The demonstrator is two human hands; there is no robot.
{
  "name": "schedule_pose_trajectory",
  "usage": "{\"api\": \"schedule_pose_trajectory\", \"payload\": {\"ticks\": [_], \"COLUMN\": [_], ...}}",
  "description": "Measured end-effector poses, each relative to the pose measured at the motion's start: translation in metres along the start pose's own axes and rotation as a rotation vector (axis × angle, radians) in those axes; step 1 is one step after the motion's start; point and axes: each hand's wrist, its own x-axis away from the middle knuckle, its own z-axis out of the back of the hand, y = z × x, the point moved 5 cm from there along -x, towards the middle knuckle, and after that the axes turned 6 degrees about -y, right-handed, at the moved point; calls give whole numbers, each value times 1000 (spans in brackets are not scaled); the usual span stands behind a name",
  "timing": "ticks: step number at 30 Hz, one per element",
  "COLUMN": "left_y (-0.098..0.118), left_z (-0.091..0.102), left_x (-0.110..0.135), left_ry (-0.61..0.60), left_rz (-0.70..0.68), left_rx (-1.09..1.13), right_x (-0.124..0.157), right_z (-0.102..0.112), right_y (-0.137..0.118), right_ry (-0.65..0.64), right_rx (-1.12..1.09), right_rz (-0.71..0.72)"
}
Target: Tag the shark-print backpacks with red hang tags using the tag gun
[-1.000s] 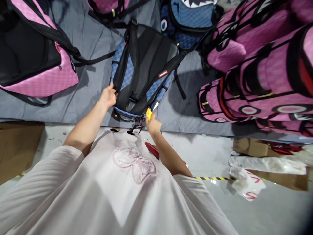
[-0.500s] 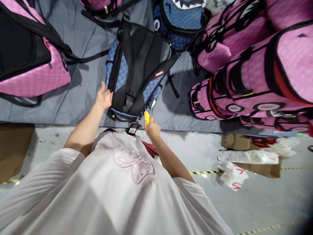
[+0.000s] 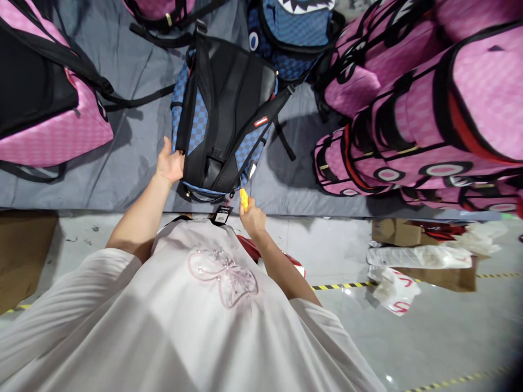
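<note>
A blue checkered backpack lies back-side up on a grey cloth, its black padded back and straps facing me. My left hand grips its lower left edge. My right hand is closed round a small yellow tool, whose tip sits at the backpack's lower right corner. A black hang tag dangles from the bottom edge of the backpack, just left of my right hand.
Several pink backpacks are piled at the right, another pink one lies at the left, and a blue one behind. Cardboard lies on the floor at the left; plastic bags and a box at the right.
The view has shifted, so everything has slid left and up a little. My left hand has moved lower along the backpack's left edge. My right hand keeps the yellow tool at the bottom corner.
</note>
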Motion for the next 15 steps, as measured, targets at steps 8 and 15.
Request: {"api": "schedule_pose_trajectory", "payload": {"ticks": [8,15], "left_y": [7,-16], "left_z": [-3,-42], "left_x": [23,67], "left_ry": [179,352], "left_rz": [34,-396], "left_rx": [-408,-1117], "right_x": [24,100], "right_z": [27,54], "right_y": [15,23], "right_ry": [-66,-179], "right_rx": [-117,-323], "right_rz": [-17,152]}}
